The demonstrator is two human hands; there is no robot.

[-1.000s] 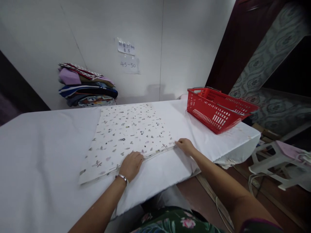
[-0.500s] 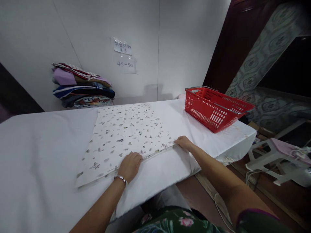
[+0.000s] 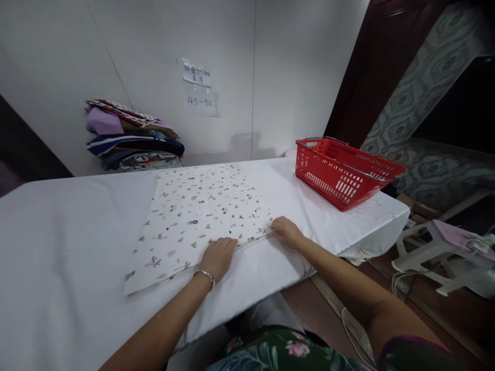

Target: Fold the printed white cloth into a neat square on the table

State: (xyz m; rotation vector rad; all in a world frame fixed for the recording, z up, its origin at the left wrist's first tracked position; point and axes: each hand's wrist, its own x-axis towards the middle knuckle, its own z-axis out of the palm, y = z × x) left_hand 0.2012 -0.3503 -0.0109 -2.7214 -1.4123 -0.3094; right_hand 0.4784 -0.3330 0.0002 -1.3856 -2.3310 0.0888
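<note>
A folded white cloth (image 3: 201, 211) printed with small plants and shapes lies on the table, its layered front edge facing me. My left hand (image 3: 219, 256), with a bracelet at the wrist, rests on the middle of that edge. Its fingers are stretched out together over the cloth, and the thumb is hidden. At the cloth's near right corner, my right hand (image 3: 286, 232) has its fingers closed on the edge. The fingertips there are partly out of sight.
A white cover drapes the table (image 3: 88, 247). At the back left stands a stack of folded fabrics (image 3: 135, 139); a red plastic basket (image 3: 328, 180) with metal handles sits at the right. Two paper signs (image 3: 201, 100) hang on the wall. A stool (image 3: 444, 252) stands beyond the table's right end.
My left hand has slid right along the cloth's front edge, its fingers now flatter. My right hand has shifted slightly left at the corner, so the hands are closer together.
</note>
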